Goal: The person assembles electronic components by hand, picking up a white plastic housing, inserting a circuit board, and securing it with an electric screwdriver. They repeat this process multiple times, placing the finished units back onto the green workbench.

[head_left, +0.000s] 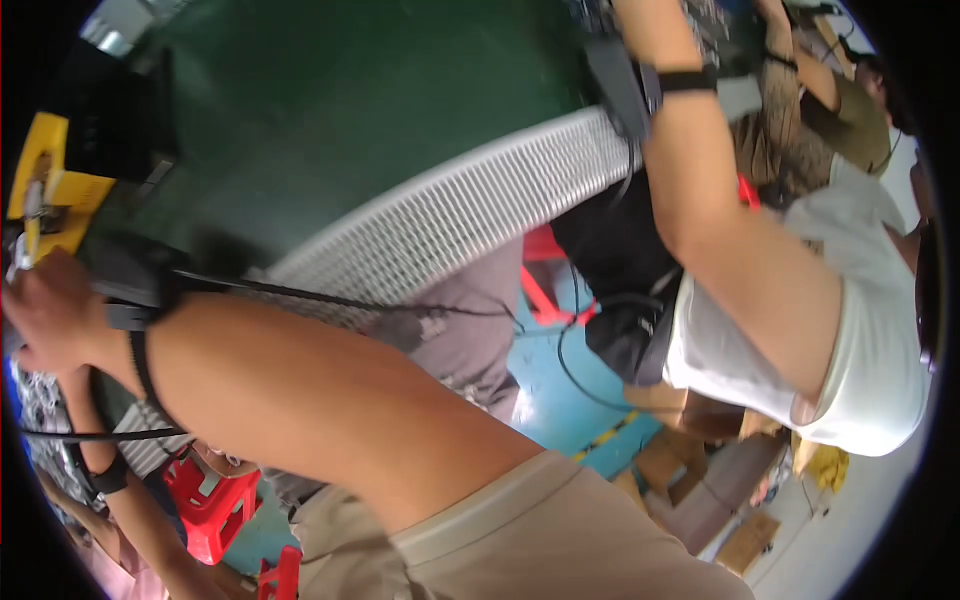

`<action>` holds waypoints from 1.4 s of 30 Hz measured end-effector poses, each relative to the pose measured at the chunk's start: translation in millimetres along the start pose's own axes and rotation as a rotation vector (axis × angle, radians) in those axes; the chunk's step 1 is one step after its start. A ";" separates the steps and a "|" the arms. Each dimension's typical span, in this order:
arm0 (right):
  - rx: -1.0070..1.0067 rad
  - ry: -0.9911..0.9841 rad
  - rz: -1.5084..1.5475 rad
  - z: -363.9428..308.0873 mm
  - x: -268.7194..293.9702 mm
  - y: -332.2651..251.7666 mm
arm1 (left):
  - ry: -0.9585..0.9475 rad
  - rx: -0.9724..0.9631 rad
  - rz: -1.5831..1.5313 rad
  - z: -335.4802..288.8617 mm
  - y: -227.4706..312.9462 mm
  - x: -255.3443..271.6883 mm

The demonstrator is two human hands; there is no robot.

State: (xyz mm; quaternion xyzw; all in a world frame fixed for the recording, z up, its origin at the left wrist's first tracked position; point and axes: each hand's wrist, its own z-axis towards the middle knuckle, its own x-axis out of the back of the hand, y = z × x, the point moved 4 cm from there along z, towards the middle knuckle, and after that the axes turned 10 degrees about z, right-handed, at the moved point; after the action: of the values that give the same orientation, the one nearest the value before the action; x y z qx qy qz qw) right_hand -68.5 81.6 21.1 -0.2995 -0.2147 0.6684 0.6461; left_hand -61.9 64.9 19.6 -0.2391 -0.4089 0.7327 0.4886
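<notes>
One bare arm of mine, in a beige sleeve, stretches to the far left; I take it for the right. My right hand (50, 310) is blurred and cut by the dark rim, its fingers bent near a silver metal piece (20, 252). Whether it grips that piece cannot be told. A black device (140, 275) is strapped to the wrist, with a black cable. Beyond the hand stands a yellow holder (85, 195) with silvery parts in it, beside a black box (120, 130). My left hand does not show clearly anywhere.
A white slatted strip (460, 215) borders the green table (370, 80). At right, a co-worker's arm (700, 160) reaches over the table. Another strapped arm (135, 520), seemingly a neighbour's, is at lower left. A red stool (215, 510), cardboard boxes (675, 460) and cables lie lower down.
</notes>
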 end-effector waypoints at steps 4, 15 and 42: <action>0.015 -0.117 0.114 -6.6 7.3 -5.0 | 0.097 -0.099 -0.822 26.5 25.0 -78.7; 0.135 0.415 -0.473 78.9 211.1 -48.8 | 0.462 -0.282 -2.078 3.8 -4.2 -77.9; -0.797 -1.025 0.280 33.9 109.1 -51.4 | -0.567 -1.621 -3.000 -36.6 -19.0 -43.3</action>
State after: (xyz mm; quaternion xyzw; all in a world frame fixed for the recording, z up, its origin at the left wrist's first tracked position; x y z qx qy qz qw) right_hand -52.1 197.0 67.0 -0.1848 -0.6846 0.6734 0.2093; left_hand -6.8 42.4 13.1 -0.2803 0.5593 0.6845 -0.3743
